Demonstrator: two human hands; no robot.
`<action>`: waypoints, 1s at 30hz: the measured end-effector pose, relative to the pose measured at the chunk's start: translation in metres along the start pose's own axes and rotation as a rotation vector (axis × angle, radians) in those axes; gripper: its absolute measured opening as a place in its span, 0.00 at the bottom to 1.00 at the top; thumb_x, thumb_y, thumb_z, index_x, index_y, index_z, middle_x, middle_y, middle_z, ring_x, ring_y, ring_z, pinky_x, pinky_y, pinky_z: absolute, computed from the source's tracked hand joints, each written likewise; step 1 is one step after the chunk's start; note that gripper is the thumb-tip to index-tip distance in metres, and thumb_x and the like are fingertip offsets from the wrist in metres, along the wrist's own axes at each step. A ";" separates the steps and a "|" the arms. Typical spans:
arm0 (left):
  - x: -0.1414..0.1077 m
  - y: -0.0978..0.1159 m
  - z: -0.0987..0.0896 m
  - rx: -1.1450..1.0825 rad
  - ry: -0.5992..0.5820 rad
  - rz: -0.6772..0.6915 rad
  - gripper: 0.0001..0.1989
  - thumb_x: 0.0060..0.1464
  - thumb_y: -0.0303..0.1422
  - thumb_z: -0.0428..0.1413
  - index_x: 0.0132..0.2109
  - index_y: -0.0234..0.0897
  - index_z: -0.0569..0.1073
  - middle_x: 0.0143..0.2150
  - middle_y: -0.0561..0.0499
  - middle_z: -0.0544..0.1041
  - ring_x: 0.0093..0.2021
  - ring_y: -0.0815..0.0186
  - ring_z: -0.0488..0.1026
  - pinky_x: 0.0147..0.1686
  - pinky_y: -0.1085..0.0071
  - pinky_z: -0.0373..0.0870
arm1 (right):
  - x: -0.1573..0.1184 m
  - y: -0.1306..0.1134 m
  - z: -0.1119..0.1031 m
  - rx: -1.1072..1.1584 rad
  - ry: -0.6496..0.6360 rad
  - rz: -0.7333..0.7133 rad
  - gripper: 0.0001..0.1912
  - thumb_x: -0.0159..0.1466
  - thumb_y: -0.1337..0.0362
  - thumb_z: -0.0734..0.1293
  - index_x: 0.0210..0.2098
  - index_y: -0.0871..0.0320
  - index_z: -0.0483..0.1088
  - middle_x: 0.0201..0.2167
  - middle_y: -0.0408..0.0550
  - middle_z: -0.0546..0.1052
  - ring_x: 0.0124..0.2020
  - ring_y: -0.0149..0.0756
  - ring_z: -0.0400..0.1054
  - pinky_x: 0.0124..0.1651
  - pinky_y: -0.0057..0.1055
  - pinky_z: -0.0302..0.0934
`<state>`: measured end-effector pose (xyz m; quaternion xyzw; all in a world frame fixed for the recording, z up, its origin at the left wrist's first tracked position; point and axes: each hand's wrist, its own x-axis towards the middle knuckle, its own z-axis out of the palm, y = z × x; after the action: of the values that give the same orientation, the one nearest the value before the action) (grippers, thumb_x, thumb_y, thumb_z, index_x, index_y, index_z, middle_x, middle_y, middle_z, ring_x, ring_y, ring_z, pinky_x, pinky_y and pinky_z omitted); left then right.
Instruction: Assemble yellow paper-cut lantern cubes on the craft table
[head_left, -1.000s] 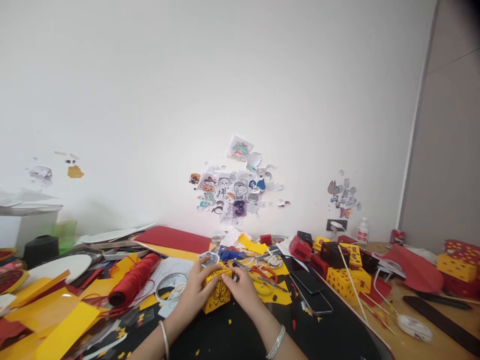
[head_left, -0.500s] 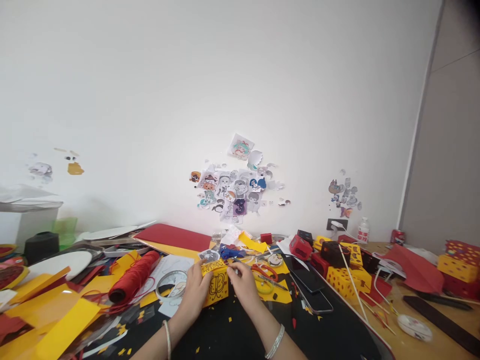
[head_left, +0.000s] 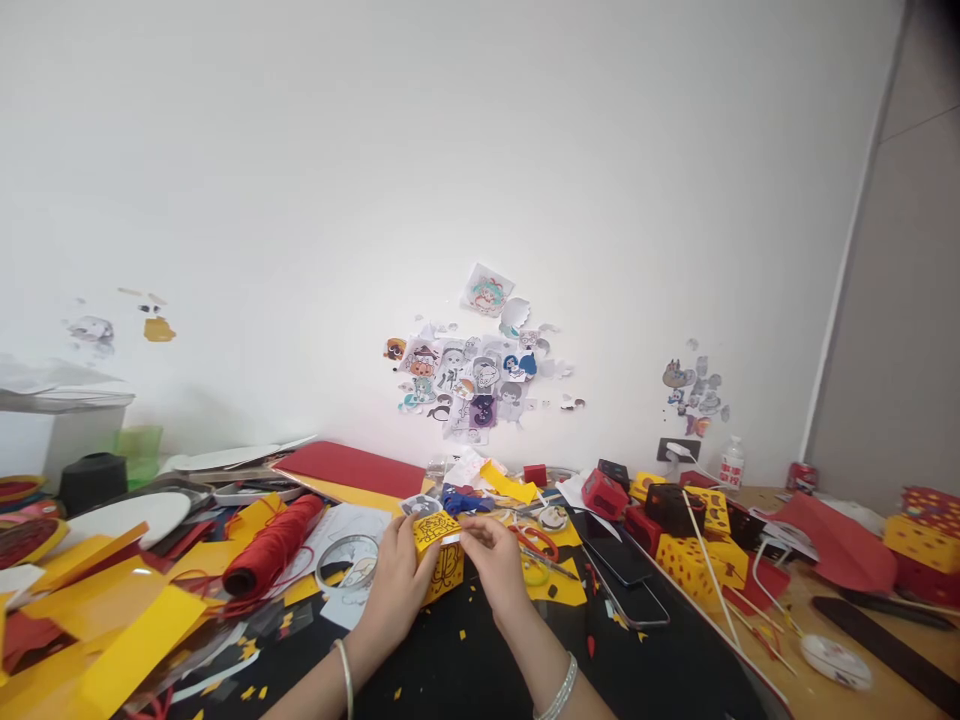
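A small yellow paper box (head_left: 448, 570) with a dark butterfly-like pattern on its front stands over the black mat, between my two hands. My left hand (head_left: 396, 568) wraps round its left side, thumb at the front and fingers on the patterned top. At the box's upper right edge, my right hand (head_left: 493, 562) pinches with thumb and fingertips. A thin white strip (head_left: 450, 539) shows along that edge, running to the right fingertips; what it is made of I cannot tell. Left of my left hand lies a roll of clear tape (head_left: 346, 562).
A red thread spool (head_left: 274, 545) and yellow paper sheets (head_left: 139, 640) crowd the left. To the right are orange-handled scissors (head_left: 536, 543), two phones (head_left: 636, 600), decorated yellow boxes (head_left: 697, 565) and a white mouse-like object (head_left: 835, 662). Yellow scraps dot the black mat (head_left: 480, 680).
The box's top flap now sits tilted up, with a white strip showing beneath its edge. My right hand has shifted slightly right and keeps its pinch. The view has moved a little.
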<state>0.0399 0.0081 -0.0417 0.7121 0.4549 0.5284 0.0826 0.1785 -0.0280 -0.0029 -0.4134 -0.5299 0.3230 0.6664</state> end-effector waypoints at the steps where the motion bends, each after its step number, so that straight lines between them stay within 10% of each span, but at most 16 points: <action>1: 0.000 0.001 0.000 0.008 0.000 0.013 0.20 0.57 0.40 0.43 0.54 0.35 0.59 0.52 0.41 0.61 0.57 0.52 0.58 0.57 0.48 0.55 | 0.000 0.000 0.000 0.005 0.004 -0.001 0.10 0.50 0.63 0.68 0.30 0.62 0.73 0.29 0.50 0.77 0.35 0.41 0.72 0.41 0.35 0.64; 16: 0.001 0.005 -0.005 -0.067 -0.021 0.055 0.23 0.54 0.37 0.48 0.56 0.39 0.57 0.52 0.44 0.61 0.57 0.53 0.58 0.57 0.48 0.55 | 0.005 0.011 -0.003 -0.163 0.050 0.085 0.15 0.48 0.63 0.67 0.35 0.63 0.72 0.13 0.33 0.60 0.18 0.28 0.57 0.22 0.25 0.52; 30: 0.000 0.011 -0.009 -0.091 -0.034 0.064 0.22 0.55 0.40 0.47 0.55 0.39 0.56 0.52 0.44 0.61 0.57 0.53 0.59 0.57 0.49 0.55 | -0.002 -0.004 -0.002 -0.119 -0.089 0.164 0.09 0.50 0.63 0.66 0.28 0.60 0.75 0.24 0.44 0.76 0.29 0.35 0.68 0.30 0.27 0.59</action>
<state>0.0383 -0.0012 -0.0309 0.7307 0.4059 0.5387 0.1055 0.1796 -0.0318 -0.0006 -0.4796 -0.5415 0.3623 0.5878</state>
